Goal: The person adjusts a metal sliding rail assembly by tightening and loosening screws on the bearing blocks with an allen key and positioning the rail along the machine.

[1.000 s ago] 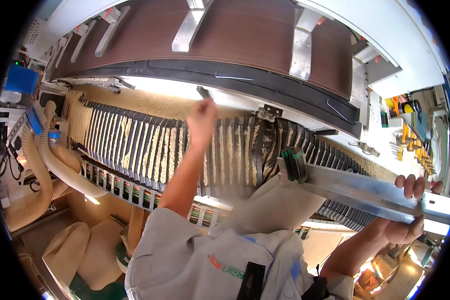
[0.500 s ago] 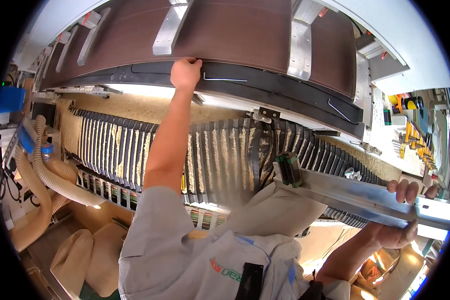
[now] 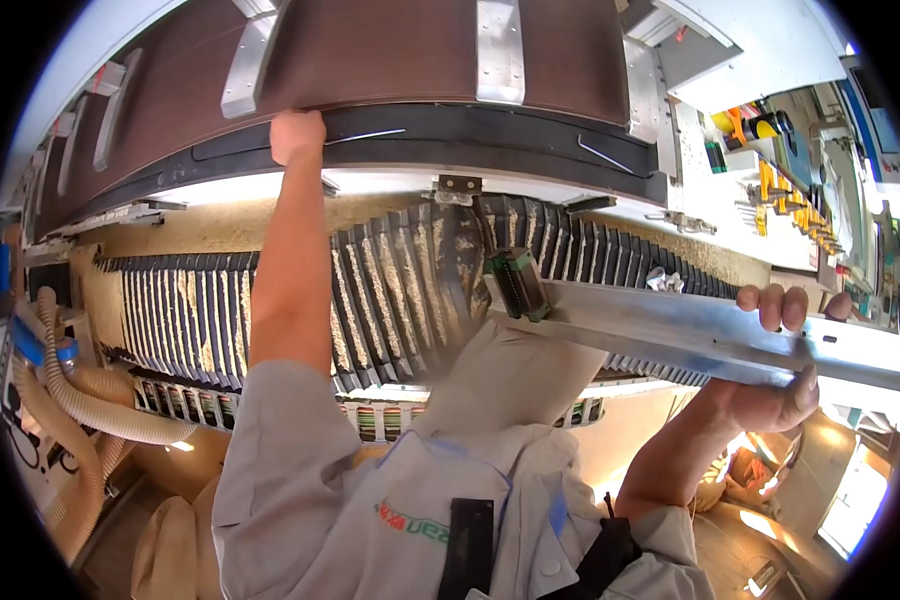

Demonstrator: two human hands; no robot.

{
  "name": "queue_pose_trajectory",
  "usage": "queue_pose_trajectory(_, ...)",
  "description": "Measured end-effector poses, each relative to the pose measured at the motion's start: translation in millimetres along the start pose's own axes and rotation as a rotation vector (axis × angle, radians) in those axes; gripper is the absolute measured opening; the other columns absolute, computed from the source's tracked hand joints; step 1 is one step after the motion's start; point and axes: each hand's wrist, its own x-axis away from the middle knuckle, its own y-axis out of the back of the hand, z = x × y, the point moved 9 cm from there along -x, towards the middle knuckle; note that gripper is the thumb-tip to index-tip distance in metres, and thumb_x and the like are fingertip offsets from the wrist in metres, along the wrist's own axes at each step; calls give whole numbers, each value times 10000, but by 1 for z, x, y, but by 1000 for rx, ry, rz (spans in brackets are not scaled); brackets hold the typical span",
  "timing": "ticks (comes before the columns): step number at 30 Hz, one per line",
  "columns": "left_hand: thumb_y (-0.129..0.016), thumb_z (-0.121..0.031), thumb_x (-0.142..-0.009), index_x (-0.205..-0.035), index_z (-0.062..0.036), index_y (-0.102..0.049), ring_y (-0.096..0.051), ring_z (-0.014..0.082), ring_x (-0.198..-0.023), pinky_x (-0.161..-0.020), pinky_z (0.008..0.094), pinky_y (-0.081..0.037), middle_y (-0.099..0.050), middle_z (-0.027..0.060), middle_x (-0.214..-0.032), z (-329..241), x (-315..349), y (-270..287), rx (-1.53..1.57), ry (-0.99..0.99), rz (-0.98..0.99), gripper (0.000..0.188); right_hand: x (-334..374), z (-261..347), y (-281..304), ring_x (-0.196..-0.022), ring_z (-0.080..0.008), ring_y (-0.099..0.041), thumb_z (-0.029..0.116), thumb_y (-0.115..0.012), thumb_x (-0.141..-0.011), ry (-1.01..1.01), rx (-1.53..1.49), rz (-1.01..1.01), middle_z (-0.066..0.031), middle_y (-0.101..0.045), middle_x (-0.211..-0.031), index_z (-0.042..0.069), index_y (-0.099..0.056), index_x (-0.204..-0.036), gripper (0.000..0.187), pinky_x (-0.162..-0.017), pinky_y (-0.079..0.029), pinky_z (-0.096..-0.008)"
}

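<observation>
My left hand (image 3: 298, 137) is closed at the lower edge of a dark brown curtain or panel (image 3: 390, 50), over a black ledge strip (image 3: 510, 133). Whatever its fingers hold is hidden. Beside it on the strip lies a thin bent metal rod, like a hex key (image 3: 370, 134), whose near end meets my fist. My right hand (image 3: 780, 385) wraps round a long silver metal rail (image 3: 650, 318), fingers over the top and thumb below. A dark green and black block (image 3: 517, 285) sits at the rail's left end, over the ribbed cover.
Below the ledge runs a black ribbed bellows cover (image 3: 380, 290), strewn with wood dust. A second bent rod (image 3: 603, 155) lies farther right on the strip. Metal brackets (image 3: 500, 60) hang over the brown panel. Beige hoses (image 3: 100, 405) curve at left; yellow clamps (image 3: 790, 205) stand at right.
The view has turned, so the scene sits farther left and higher. My left fist now covers the near end of the bent rod. My right hand still grips the rail.
</observation>
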Motion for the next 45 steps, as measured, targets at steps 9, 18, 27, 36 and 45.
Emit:
queue_pose_trajectory(9,-650,-185,-819,-986,-179,-732,-662,289,-872,-732,405,-536,-676,59,-984,28,29,39,121,-511,-316,187,5,18,20,-893,-209,-412,320,-615,-803,51,89,50,-82,-399,-967,88,-257,-1435,762,-885,-367,-440)
queue_pose_trajectory(18,-649,-139,-817,-998,-170,-699,-631,237,-906,-707,383,-535,-621,12,-935,-25,45,35,-157,-1041,-242,190,3,7,22,-888,-205,-407,310,-609,-818,32,83,10,-91,-409,-982,67,-276,-1436,743,-859,-368,-432)
queue_pose_trajectory(27,-644,-124,-809,-962,-137,-703,-631,242,-912,-709,385,-538,-633,15,-952,-22,46,25,-173,-1078,-261,165,3,9,25,-881,-204,-404,296,-608,-810,28,48,-14,-98,-407,-967,75,-297,-1427,725,-843,-361,-434)
queue_pose_trajectory(36,-620,-235,-858,-933,-145,-687,-645,303,-876,-701,429,-528,-631,68,-933,-30,23,15,-274,-994,-136,135,-9,10,16,-867,-185,-389,244,-654,-772,-5,9,0,-57,-402,-945,112,-357,-1295,616,-860,-338,-406)
queue_pose_trajectory(45,-574,-278,-866,-1021,-83,-693,-647,331,-992,-842,427,-514,-686,156,-1048,-19,5,-2,-288,-461,146,275,-5,24,18,-894,-229,-435,287,-616,-817,29,6,87,-114,-454,-1000,117,-302,-1389,674,-896,-380,-472)
